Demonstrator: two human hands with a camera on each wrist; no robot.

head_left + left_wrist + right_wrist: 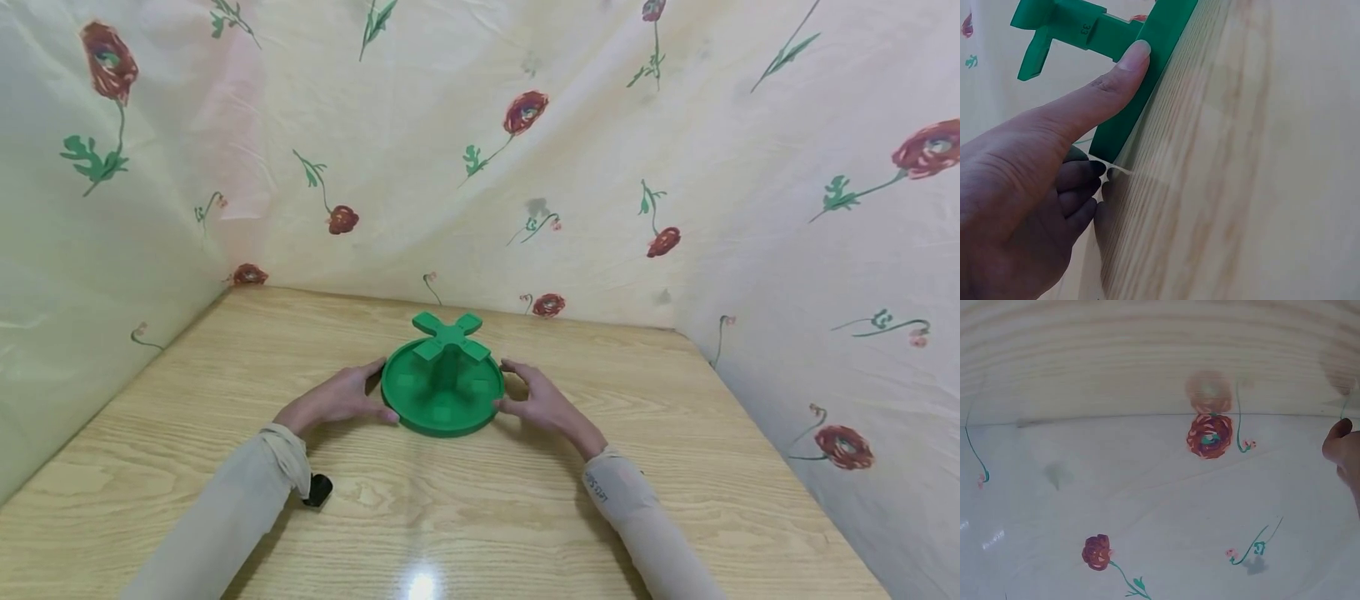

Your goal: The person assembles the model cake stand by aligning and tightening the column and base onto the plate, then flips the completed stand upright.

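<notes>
A round green tray [442, 427] with a raised rim stands upright on the wooden table. From its middle rises a post topped by a four-armed cross [450, 333]. My left hand [341, 396] holds the left side of the rim, its thumb at the front. In the left wrist view the thumb [1119, 78] lies against the rim, and the other fingers are curled lower down, partly hidden. My right hand [543, 406] holds the right side, thumb in front and fingers farther back. Only a bit of that hand [1346, 450] shows at the right wrist view's edge.
The wooden table [480, 517] runs back to a pale flowered cloth [420, 167], which also hangs on both sides. A small black object [318, 490] sits beside the left sleeve's cuff. Light sleeves [225, 508] cover both forearms.
</notes>
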